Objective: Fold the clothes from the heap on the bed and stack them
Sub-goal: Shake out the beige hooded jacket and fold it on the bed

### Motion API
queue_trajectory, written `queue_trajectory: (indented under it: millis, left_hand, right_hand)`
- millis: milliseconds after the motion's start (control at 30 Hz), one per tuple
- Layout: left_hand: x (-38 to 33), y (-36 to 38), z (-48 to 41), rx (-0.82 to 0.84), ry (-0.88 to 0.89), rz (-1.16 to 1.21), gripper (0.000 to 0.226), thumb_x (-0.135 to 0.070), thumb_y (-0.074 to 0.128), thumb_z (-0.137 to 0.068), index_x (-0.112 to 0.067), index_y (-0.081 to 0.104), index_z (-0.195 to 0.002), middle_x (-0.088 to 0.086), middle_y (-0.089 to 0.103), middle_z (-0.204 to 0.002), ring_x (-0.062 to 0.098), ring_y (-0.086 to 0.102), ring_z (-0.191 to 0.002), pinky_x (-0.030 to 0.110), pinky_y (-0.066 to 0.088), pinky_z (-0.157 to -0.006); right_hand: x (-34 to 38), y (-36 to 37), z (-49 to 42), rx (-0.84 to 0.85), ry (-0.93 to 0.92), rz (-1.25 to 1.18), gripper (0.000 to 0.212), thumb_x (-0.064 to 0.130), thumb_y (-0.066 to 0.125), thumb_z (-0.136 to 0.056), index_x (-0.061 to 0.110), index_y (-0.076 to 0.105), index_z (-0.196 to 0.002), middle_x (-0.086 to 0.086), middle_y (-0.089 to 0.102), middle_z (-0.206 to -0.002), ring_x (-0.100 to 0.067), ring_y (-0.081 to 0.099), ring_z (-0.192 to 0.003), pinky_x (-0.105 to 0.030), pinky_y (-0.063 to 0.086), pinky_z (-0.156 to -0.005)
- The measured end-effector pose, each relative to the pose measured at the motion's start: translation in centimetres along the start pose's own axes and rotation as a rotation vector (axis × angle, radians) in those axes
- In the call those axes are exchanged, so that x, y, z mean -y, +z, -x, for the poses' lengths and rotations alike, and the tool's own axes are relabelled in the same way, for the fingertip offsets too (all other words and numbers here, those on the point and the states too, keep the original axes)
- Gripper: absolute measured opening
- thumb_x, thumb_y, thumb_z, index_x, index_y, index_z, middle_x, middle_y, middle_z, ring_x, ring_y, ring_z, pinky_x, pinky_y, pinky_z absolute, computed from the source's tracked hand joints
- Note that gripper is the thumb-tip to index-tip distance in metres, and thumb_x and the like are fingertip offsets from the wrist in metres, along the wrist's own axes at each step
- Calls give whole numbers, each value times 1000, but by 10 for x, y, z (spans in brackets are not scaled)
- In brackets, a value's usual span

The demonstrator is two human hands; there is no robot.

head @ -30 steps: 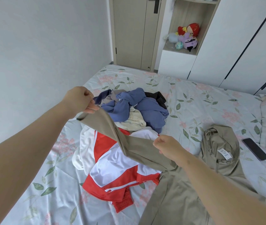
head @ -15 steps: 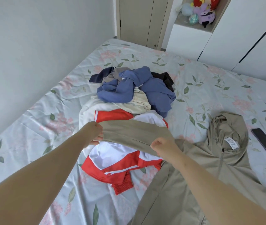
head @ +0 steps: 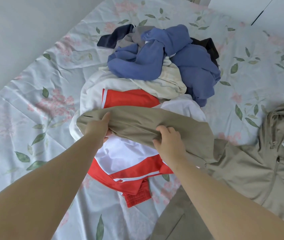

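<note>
While the left hand [head: 97, 126] pinches the khaki sleeve [head: 137, 118] near its cuff and the right hand [head: 169, 141] clenches it mid-length, it drapes across the heap [head: 155, 58] on the bed [head: 33, 101] — seemingly soft, light, floppy — best held at cuff and shoulder.

I read the heap [head: 155, 66] at the middle of the bed [head: 33, 101], straight ahead. The wall [head: 16, 32] runs along the bed's left edge. The jacket [head: 250, 170] lies on the bed, right of the heap, hood at the far end. Its sleeve [head: 137, 122] reaches left across the heap's near part, over the sports top [head: 129, 153]. The left hand [head: 96, 126] holds the sleeve near its cuff. The right hand [head: 169, 142] grips it further right, nearer the jacket body.
</note>
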State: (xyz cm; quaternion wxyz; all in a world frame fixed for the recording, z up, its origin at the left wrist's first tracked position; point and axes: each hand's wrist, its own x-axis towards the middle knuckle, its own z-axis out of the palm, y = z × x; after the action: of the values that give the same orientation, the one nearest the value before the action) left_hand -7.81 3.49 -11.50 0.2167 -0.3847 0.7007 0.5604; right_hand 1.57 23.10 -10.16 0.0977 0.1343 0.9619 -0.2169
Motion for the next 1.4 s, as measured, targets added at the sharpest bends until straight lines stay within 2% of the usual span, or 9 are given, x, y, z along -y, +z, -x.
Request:
queue_trajectory:
  millis: [133,267,533,633,700,900,1067,1233,1400]
  left_hand:
    - [-5,13,-16,32,-64,39,32,-30,64,-87,-15,42,-69,2,42,-61,14,39,-51,22,40,-43]
    - [-24,15,-8,56,-132,226,25,-19,53,-94,-18,45,-71,-5,42,-60,5,37,-51,10,36,-34]
    - [-87,-24,66,501,118,879,15,-5,44,-94,-6,59,-94,3,70,-88,12,70,-77,25,58,-74]
    - [-74,-37,75,501,19,1062,29,5,60,-65,-7,58,-91,4,72,-83,15,71,-74,23,57,-66]
    - [-65,-42,67,498,-148,1177,42,-7,68,-63,-5,59,-104,8,71,-100,21,69,-92,30,53,-88]
    - [-86,-39,49,291,-168,835,19,-18,57,-92,-13,59,-73,-3,62,-52,7,59,-51,16,51,-55]
    - [-124,-35,66,340,144,862,20,-28,48,-98,-13,62,-99,4,70,-102,18,65,-103,34,49,-96]
    - [-167,-25,102,397,301,899,26,-31,43,-100,-13,62,-100,3,75,-88,18,71,-83,35,56,-75]
    - [-168,21,137,492,329,760,32,-30,41,-101,-14,54,-125,4,66,-108,18,65,-96,34,53,-80]
  right_hand:
    - [-6,9,-8,-32,-56,157,12,20,48,-94,15,53,-104,-4,49,-104,-23,45,-101,-30,35,-75]
    - [-9,-4,-6,-54,-69,-97,7,15,54,-91,8,55,-90,-7,52,-94,-25,45,-92,-33,40,-76]
    - [10,-87,14,-237,-83,-792,25,8,59,-88,25,46,-74,20,53,-65,4,47,-59,-6,38,-60]
    - [16,-73,34,-84,-179,-625,27,7,58,-87,25,43,-74,10,51,-66,-5,45,-62,-13,39,-60]
    - [12,-56,42,149,-193,-416,18,11,56,-88,20,47,-76,6,54,-69,-11,48,-66,-25,42,-65]
    - [-17,-29,53,320,71,-460,14,24,56,-90,31,53,-78,16,60,-87,-2,57,-86,-17,46,-75]
    - [-43,-42,65,188,222,-508,16,22,56,-90,30,54,-76,17,60,-81,4,54,-77,-8,38,-64]
    - [-68,-67,80,68,315,-555,11,21,53,-92,24,57,-82,11,61,-83,-2,55,-79,-11,37,-62]
    - [-97,-86,106,-23,463,-708,10,20,55,-90,27,58,-84,8,62,-83,-11,58,-76,-20,39,-62]
